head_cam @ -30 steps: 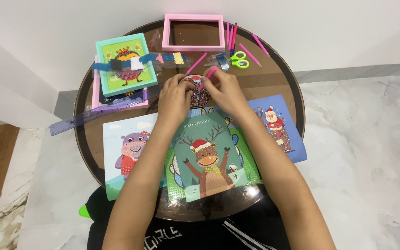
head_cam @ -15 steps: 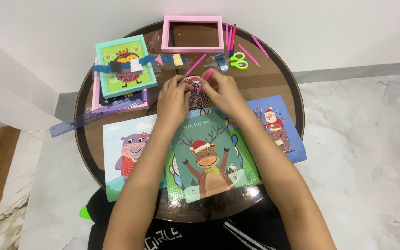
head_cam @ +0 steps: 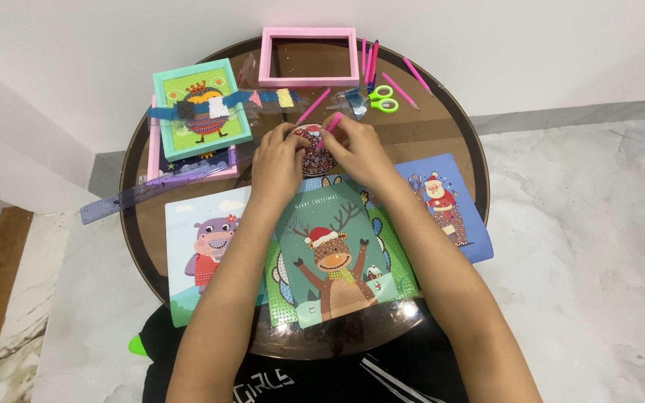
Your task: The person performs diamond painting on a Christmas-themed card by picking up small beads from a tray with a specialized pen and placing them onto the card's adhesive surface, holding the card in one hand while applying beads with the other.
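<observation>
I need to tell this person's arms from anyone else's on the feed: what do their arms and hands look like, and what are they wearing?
Both forearms are bare, with no sleeves in view. The left hand and right hand wear no gloves, rings, watch or bracelets that I can see. Below the arms shows dark clothing with white stripes.

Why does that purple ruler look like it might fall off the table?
The purple ruler lies slanted, and its left end pokes out past the rim of the round table. That overhang is the odd bit. No beads look spilled: they sit in the little tray between the left hand and right hand.
</observation>
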